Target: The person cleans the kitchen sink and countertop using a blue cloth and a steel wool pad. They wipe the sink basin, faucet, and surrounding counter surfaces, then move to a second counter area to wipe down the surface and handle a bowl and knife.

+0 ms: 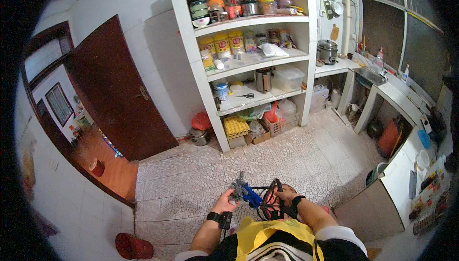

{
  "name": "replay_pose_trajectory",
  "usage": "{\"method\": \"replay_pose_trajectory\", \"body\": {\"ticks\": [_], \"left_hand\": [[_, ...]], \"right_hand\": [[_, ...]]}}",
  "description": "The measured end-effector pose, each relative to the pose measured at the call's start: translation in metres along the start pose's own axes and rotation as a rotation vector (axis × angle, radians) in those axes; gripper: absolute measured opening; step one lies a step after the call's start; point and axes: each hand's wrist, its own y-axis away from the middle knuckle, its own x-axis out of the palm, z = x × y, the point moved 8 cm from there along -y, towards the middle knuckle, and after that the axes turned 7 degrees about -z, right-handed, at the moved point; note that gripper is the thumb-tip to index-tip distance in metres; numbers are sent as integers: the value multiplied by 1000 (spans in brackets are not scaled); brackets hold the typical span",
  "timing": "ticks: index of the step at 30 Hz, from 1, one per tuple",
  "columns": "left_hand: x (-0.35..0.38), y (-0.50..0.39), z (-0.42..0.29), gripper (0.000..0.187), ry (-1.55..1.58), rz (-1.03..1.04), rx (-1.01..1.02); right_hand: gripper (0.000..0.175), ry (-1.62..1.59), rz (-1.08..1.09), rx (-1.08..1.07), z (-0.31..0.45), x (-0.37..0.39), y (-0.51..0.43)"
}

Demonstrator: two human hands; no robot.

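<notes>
My left hand grips a grey shaggy bundle, perhaps a brush or mop head. A bright blue piece adjoins the bundle on its right. My right hand holds a dark looped thing, a coiled cable or a frame; the picture does not settle which. A thin dark bar runs between the blue piece and the loops. Both hands are low before my body, above the tiled floor. Some fingers are hidden behind what they hold.
A white shelf unit ahead holds jars, tins and a steel kettle. An ajar brown door stands left. A red bin is at lower left. The counter with a sink curves along the right; a cabinet panel is nearer.
</notes>
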Motion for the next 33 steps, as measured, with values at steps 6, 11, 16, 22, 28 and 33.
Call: {"method": "replay_pose_trajectory", "body": {"ticks": [6,11,16,22,28,33], "left_hand": [[2,7,-7,15,-199,145,52],[-11,9,-6,14,-115,-57,-37],[-1,17,3,16,-68,70,-135],[7,14,11,17,-110,82,-111],[3,10,19,21,-105,79,-137],[3,10,20,19,-337,195,25]], "right_hand": [[36,-216,-22,147,-66,7,-41],[33,-556,205,305,-102,24,-23],[26,-805,226,419,-91,20,17],[28,-718,87,450,-105,-2,37],[39,-350,-153,358,-117,-18,33],[22,-617,-57,329,-101,-5,49]]}}
